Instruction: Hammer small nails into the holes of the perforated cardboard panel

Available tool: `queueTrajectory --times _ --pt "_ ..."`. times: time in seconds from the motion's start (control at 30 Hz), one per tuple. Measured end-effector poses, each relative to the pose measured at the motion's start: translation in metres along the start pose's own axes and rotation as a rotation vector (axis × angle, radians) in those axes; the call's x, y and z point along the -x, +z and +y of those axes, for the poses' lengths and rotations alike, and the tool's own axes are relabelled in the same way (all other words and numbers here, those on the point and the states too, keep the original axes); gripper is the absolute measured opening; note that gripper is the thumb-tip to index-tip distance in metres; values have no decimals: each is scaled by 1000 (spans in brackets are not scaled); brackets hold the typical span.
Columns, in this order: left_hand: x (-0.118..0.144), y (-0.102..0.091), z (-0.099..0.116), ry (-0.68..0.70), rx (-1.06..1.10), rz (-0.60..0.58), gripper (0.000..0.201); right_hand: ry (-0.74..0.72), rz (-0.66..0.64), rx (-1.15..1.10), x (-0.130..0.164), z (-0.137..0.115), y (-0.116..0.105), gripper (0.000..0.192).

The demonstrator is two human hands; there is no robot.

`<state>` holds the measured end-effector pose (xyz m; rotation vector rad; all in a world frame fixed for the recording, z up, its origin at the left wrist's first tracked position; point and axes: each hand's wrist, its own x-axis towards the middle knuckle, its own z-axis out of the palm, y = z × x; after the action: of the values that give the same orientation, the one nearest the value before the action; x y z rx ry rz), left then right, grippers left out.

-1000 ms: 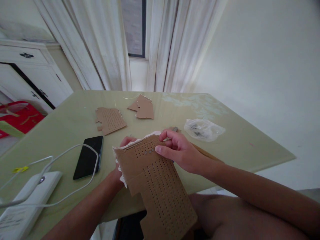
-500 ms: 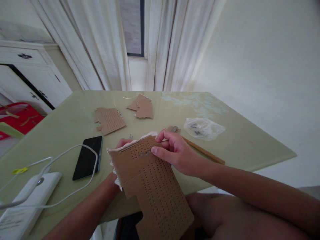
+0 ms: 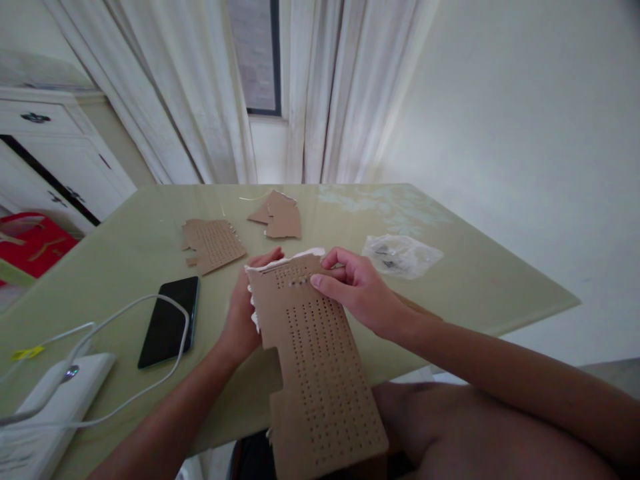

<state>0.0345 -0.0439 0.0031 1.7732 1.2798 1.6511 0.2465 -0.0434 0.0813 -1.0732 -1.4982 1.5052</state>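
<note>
Brown perforated cardboard sheet point(image 3: 315, 360) held up above the near edge of the worktop point(image 3: 475, 287), lower end hanging toward the lap, upper edge torn with white backing exposed. Left hand point(image 3: 245, 313) closed round the sheet's left margin, fingers behind, thumb at the top edge. Right hand point(image 3: 357, 293) curled at the upper right corner, thumb pressed on the face just beside a short row of small grey fasteners point(image 3: 297, 282) seated in the holes; fingertips partly hidden, so whatever they may pinch cannot be told. Likely faults, as a judgement: further tearing along the ragged top edge under uneven pull between the two grips; buckling of the thin sheet across the hole rows if bent; loss of the small grey pieces onto the lap or floor if the sheet tilts or flexes. Also on the worktop, well apart: clear plastic bag point(image 3: 403, 255), two cardboard offcuts point(image 3: 213, 244) point(image 3: 280, 217), black phone point(image 3: 169, 322) under a white cable point(image 3: 125, 313).
</note>
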Motion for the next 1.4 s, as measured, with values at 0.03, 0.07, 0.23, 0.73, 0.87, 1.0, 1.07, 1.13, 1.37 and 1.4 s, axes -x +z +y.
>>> queueTrajectory --times 0.03,0.07,0.23,0.73,0.87,1.0,1.07,1.13,1.37,1.4 --pt "-3 -4 -1 -21 -2 53 35 4 23 29 0 0 -2 36" --pt "-5 -8 -1 -31 -11 134 34 6 41 61 -1 -1 -3 35" --pt "-5 -25 8 300 -167 186 23 27 55 208 0 -2 -2 26" --pt "0 -19 19 930 -420 -315 38 -30 -159 422 9 -6 9 19" --pt "6 -19 15 869 -292 -249 37 -33 -184 458 10 -9 8 19" --pt "6 -19 13 850 -229 -223 33 -30 -189 459 12 -12 8 19" --pt "4 -21 14 877 -232 -211 31 -38 -192 470 13 -15 8 19" --pt "3 -24 15 949 -258 -204 30 -51 -197 503 13 -17 8 19" --pt "6 -36 11 878 -203 51 36 14 -135 466 10 -9 -1 19" --pt "4 -36 9 745 -209 95 39 24 -127 416 9 -7 -3 20"
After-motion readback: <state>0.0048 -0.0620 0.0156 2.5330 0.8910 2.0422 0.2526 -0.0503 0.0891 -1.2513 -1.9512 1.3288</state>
